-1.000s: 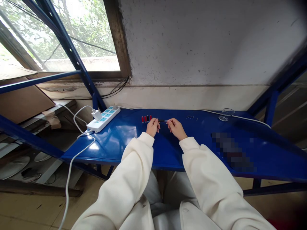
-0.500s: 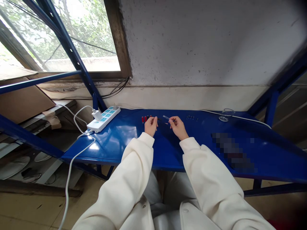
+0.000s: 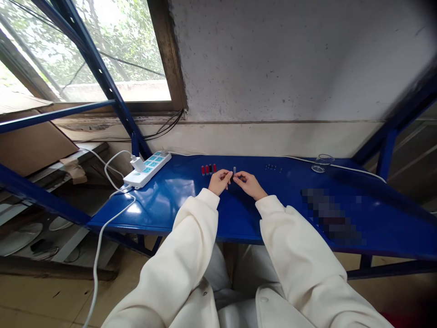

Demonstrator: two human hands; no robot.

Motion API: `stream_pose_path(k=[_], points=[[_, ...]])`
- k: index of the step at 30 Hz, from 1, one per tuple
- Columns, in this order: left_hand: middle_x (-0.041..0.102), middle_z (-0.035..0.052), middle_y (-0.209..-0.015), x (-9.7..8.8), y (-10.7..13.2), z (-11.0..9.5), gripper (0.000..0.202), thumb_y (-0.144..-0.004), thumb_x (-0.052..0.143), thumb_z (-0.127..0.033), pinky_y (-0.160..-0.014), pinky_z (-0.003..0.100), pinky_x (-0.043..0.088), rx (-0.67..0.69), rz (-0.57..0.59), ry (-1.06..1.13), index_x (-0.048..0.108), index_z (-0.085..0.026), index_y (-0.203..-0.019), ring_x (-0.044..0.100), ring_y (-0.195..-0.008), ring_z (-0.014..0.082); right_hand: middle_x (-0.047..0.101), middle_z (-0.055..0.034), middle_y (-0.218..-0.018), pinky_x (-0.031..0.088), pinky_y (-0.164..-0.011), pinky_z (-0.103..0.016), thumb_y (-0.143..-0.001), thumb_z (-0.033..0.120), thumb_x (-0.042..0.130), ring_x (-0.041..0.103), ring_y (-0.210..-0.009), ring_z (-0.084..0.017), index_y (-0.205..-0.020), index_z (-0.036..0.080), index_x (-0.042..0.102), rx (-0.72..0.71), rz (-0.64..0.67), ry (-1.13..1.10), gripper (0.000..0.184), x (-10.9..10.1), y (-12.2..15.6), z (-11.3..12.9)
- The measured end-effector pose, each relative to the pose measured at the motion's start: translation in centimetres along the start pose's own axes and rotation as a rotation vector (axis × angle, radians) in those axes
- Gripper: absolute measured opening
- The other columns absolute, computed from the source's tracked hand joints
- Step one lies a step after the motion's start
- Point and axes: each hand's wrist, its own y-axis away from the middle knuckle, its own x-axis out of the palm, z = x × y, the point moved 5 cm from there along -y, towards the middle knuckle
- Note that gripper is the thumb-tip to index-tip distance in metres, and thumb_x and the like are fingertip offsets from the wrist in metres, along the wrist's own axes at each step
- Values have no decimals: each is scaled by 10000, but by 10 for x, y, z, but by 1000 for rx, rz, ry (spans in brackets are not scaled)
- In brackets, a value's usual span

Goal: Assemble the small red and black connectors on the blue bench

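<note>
Under the grip lies a long, glossy, blue-painted table [image 3: 186, 213], which reflects the daylight in pale patches. Beyond the grip rises a grey-white, spotted wall [image 3: 273, 64], and far to the left of it is a window with a brown wooden frame [image 3: 175, 59], with green leaves outside. Left of the grip, near the back edge, lies a white power strip with blue sockets [image 3: 152, 166]; one white plug [image 3: 137, 163] sits in it. Just beyond and left of the grip stand small red and black cylinders [image 3: 206, 170] in a short row. To its right are several tiny pieces [image 3: 271, 167] (too small for me to name), and farther right a clear, round container [image 3: 318, 169].

Both arms reach forward in cream sleeves, and the hands meet closely above the table. The right hand [image 3: 250, 184] has its thumb and finger pinched on the lower end of a slim, clear, upright tube [image 3: 234, 170], which is located between the two hands. The left hand [image 3: 219, 182] is curled just beside this tube; whether its fingers clamp something, I cannot tell.
</note>
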Motion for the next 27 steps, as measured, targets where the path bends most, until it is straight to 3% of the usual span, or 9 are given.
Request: stream_pose_path(k=[6,17,20,27], points=[[475,-44,-485,2,1,2,311,-759,523,-452,-348,188,344,6,41,-21,536,-141,-757,414,-323,48,575,-21,-743,425,-641,-285,-735,436,530,520,-637,-126,-781,179,535,35,66,-65,261,5,2,0],[420,-85,-479,5,2,3,255,-757,541,-387,-328,171,301,-22,81,20,496,-159,-865,373,-299,35,496,27,-594,380,-548,-248,-661,465,611,442,-534,-94,-646,174,498,39,121,-82,313,9,4,2],[431,-77,-497,4,2,3,232,-767,529,-369,-343,168,314,-33,75,2,502,-160,-865,383,-311,32,513,16,-595,379,-544,-246,-677,461,590,450,-535,-100,-644,173,512,34,69,-6,301,3,3,2],[460,-56,-506,3,2,5,171,-801,457,-309,-355,177,313,-34,26,-94,521,-153,-822,371,-315,37,594,-25,-648,408,-604,-253,-711,404,545,520,-595,-128,-686,162,558,91,-241,206,243,-28,-11,-17]])
